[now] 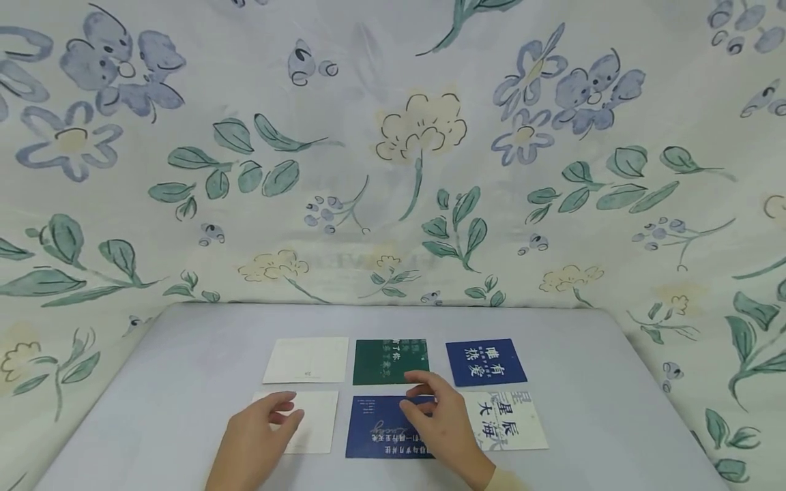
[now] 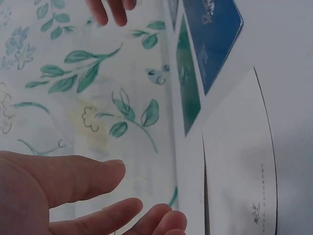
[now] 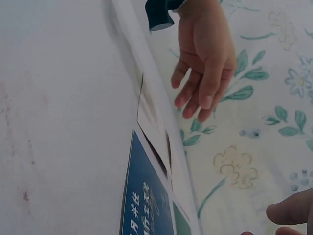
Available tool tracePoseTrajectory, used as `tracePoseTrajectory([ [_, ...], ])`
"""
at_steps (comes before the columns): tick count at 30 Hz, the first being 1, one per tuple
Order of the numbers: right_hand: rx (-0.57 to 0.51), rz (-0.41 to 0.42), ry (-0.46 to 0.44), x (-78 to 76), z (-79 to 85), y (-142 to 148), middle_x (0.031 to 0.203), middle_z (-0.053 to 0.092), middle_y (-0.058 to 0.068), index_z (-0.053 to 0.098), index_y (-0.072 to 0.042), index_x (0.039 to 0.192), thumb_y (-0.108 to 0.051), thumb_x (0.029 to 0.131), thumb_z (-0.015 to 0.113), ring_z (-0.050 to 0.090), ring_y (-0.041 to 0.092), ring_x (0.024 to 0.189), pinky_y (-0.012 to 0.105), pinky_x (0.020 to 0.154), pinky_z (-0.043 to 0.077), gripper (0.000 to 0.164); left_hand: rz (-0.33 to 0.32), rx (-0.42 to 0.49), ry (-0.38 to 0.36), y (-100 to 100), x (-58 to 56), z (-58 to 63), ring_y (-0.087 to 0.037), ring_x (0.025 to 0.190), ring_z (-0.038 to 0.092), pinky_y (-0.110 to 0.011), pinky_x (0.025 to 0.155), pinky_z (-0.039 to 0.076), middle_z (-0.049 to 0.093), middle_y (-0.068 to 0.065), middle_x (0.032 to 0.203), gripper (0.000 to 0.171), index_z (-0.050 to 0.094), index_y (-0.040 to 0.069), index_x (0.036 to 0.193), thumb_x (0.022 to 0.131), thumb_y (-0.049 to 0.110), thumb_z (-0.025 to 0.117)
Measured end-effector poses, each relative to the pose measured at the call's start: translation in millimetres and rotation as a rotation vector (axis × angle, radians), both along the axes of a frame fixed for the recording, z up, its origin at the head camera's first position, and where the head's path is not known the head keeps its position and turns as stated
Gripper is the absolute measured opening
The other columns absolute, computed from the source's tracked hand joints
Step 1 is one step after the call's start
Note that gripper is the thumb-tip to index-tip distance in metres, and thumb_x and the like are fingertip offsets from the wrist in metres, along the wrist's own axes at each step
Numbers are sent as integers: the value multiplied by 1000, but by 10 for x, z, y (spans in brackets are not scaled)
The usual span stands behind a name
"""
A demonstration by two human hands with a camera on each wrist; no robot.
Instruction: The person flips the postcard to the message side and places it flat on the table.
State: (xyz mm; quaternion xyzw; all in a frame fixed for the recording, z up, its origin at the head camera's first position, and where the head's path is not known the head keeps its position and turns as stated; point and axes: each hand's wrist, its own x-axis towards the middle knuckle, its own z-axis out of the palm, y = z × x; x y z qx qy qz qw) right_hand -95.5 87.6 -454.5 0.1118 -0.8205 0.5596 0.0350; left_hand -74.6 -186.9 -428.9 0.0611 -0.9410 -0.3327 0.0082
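My left hand [image 1: 253, 435] is held above the lower-left white card [image 1: 316, 423], fingers loosely bent, nothing between thumb and fingertips. Over the right side of the large blue card [image 1: 374, 426], my right hand [image 1: 443, 424] hovers with relaxed fingers and holds nothing. Its fingertips overlap the lower edge of the green card [image 1: 383, 365] in the head view. In the left wrist view, a white card [image 2: 239, 156] with a small printed drawing lies beside the left hand [image 2: 83, 196]. The right wrist view catches the left hand [image 3: 208, 58] with its fingers pointing down.
Another white card [image 1: 306, 360] lies at the back left, and a smaller blue card [image 1: 486, 362] with white characters at the back right. A white card with dark characters [image 1: 516, 419] is at the front right. Floral fabric [image 1: 344, 273] rises behind the pale tabletop [image 1: 589, 382].
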Motion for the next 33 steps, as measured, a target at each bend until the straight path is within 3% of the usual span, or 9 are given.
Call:
tracePoseTrajectory([
  [9,32,-52,-9,-37,-16,239,125,64,17,60,-3,130,-10,91,72,68,25,99,18,80,55,41,-31,-6,35,209,-17,1,-24,88,70,-46,76,56,74,-10,107,38,69,1,122,90,21,74],
  [17,135,-114,-82,-40,-40,350,127,65,12,60,-7,132,-11,91,73,67,22,101,23,81,57,43,-46,-10,35,369,-25,-12,-24,88,68,-43,72,55,74,-8,104,38,69,2,122,89,20,75],
  [25,165,-80,-127,-13,-61,427,130,63,13,58,-5,136,-14,92,72,64,20,102,24,81,56,47,-70,-30,-22,561,-47,-43,-19,81,65,-39,68,55,73,-5,97,43,68,4,125,87,22,77],
  [33,203,-37,-193,18,-89,454,136,61,14,54,-5,140,-22,90,74,63,19,103,24,78,55,56,-99,-37,-64,686,-46,-134,-16,77,60,-39,68,55,72,-10,107,46,66,2,126,86,21,78],
])
